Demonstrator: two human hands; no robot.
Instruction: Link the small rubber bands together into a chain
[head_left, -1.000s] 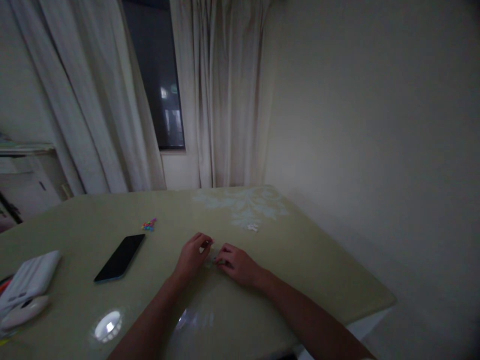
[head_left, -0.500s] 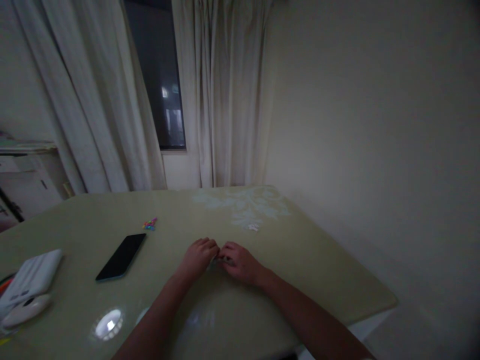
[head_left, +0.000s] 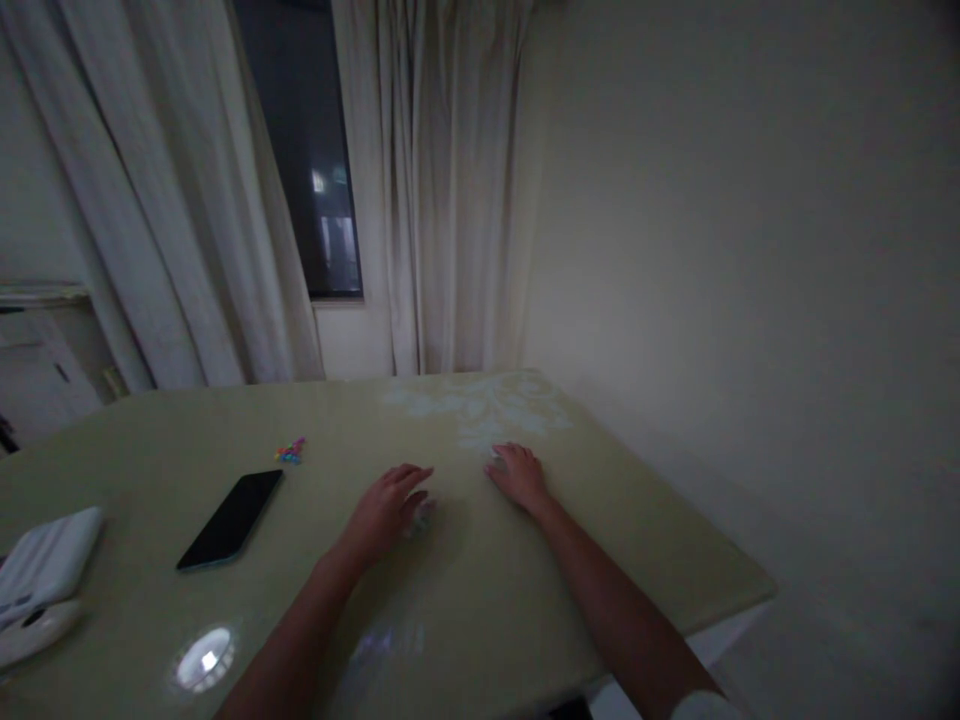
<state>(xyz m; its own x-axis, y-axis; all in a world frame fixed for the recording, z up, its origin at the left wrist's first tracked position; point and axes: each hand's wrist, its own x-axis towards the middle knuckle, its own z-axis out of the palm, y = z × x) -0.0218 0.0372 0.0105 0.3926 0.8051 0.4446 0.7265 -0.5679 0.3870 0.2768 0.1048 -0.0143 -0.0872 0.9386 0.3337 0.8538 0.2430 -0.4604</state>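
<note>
Head view, with clock positions taken from the middle of the picture: two bare hands work over a glossy, pale olive bench (head_left: 465,640). The left hand (head_left: 391,508), at 7 o'clock, is partly open, thumb and forefinger parted; a small, see-through, crinkly-looking thing (head_left: 421,517) sits right by its thumb, too blurred to name, and I cannot tell whether it is gripped or merely touched. The hand's closeness suggests it steadies that thing. The right hand (head_left: 520,475), at 5 o'clock, reaches farther forward, palm down, fingers loosely bent, with a little white piece (head_left: 495,453) just at the fingertips; whether it is pinched cannot be told. The low, flattened reach probably suits something so thin and small. Between 8 and 9 o'clock lies a loose cluster of tiny bright pieces (head_left: 290,451), pink, yellow and blue, well apart from both hands, perhaps to keep them together. At 8 o'clock a flat, black, smooth-faced phone (head_left: 231,522) lies aslant; beyond it, near the left edge, are a boxy white object (head_left: 52,555) and a rounded white one (head_left: 37,632). Soft pleated curtains (head_left: 172,200) flank a dark window (head_left: 315,180) at 10 o'clock; a plain matte wall (head_left: 720,250) fills 2 o'clock.
</note>
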